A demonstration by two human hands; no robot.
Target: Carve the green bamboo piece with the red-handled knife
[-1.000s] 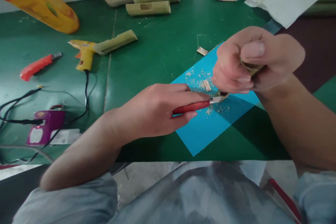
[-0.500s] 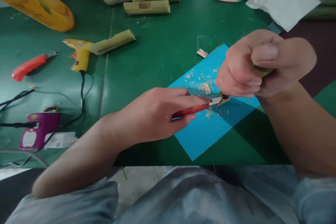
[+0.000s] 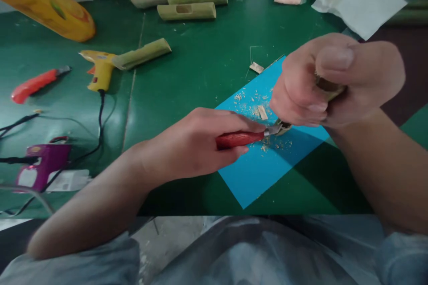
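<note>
Right hand (image 3: 363,75) fisted round bamboo tube (image 3: 285,131), middle hidden, axis apparently down-left; left hand (image 3: 199,140) clasps red-handled knife (image 3: 240,139), blade (image 3: 274,129) rightward.

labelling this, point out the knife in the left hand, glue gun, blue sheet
Knife (image 3: 240,140), head view: middle of its red handle
Glue gun (image 3: 103,66), head view: top of its yellow grip
Blue sheet (image 3: 249,178), head view: bare lower part

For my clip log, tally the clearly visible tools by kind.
Knife: 1, in the left hand
Cutter: 1, on the table
Glue gun: 1, on the table
Total: 3
</note>
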